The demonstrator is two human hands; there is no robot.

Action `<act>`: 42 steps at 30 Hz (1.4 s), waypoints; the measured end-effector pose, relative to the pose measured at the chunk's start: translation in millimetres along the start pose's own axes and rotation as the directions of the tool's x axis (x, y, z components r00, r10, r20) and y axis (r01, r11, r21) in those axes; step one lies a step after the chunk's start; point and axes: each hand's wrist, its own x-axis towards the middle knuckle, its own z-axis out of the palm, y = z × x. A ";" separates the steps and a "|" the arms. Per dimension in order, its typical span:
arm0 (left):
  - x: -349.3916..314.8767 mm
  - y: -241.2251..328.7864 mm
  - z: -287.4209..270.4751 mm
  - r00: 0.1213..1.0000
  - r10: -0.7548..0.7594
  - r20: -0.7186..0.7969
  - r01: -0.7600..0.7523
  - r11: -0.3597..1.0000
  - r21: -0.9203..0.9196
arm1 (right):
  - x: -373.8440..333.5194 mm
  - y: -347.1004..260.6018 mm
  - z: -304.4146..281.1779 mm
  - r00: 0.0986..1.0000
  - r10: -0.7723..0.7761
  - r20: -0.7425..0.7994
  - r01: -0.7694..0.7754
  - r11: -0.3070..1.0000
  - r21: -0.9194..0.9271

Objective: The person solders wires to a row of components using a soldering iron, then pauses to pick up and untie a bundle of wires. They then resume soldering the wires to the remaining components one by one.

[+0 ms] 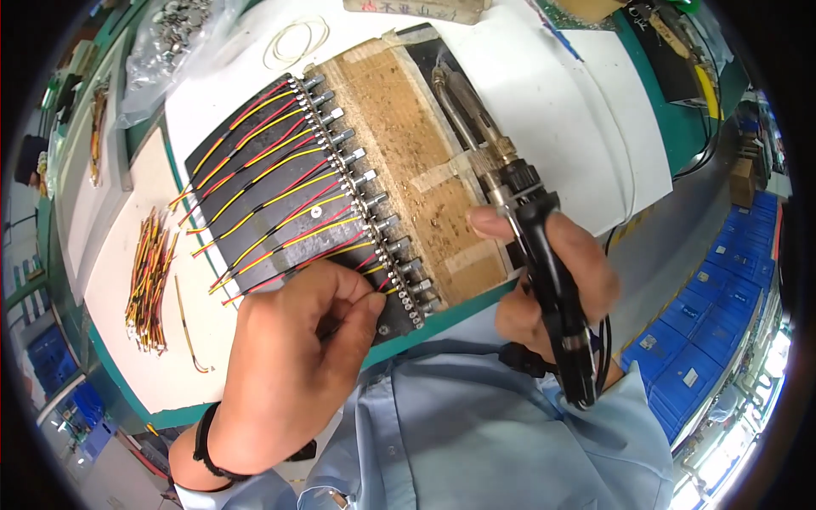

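My left hand (293,348) is closed in a pinch over the near end of a row of small metal connectors (370,204). Its fingertips grip a thin red, yellow and black wire (387,291) that meets the connectors there. More such wires (255,183) fan out leftward from the row across a black plate (319,242). My right hand (586,263) is wrapped around a black soldering gun (548,272). The gun's metal front points away from me, and its tip lies over the dark far end of the wooden board (395,110), apart from the connectors.
To the left, a bundle of wires (149,285) and one loose wire (183,323) lie on white sheeting. A plastic bag of metal parts (174,38) sits at the far left, beside a coil of thin wire (296,42). Blue bins (688,314) stand at the right.
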 end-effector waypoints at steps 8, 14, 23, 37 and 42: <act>-46.3 -19.2 -33.7 0.914 0.327 -0.239 -0.211 0.888 0.408 | -18.9 -20.0 -7.9 0.948 0.313 0.062 -0.313 0.950 -0.014; -66.9 -103.8 -87.0 0.700 0.069 -0.711 0.084 0.980 0.178 | -18.2 -14.1 7.6 0.978 0.209 -0.003 -0.209 0.978 0.014; -51.2 -134.9 -85.4 0.750 0.249 -0.613 0.082 0.884 0.460 | -10.8 -20.1 8.6 0.963 0.270 0.001 -0.270 0.963 -0.001; -90.7 -22.7 -14.1 0.996 0.092 -0.003 -0.084 0.900 -0.428 | -1.0 -96.2 30.3 0.866 0.293 0.405 -0.416 0.872 0.258; -91.8 -22.0 0.6 0.987 0.163 -0.006 -0.153 0.910 -0.385 | -7.8 -100.1 24.8 0.796 0.440 0.417 -0.591 0.712 0.378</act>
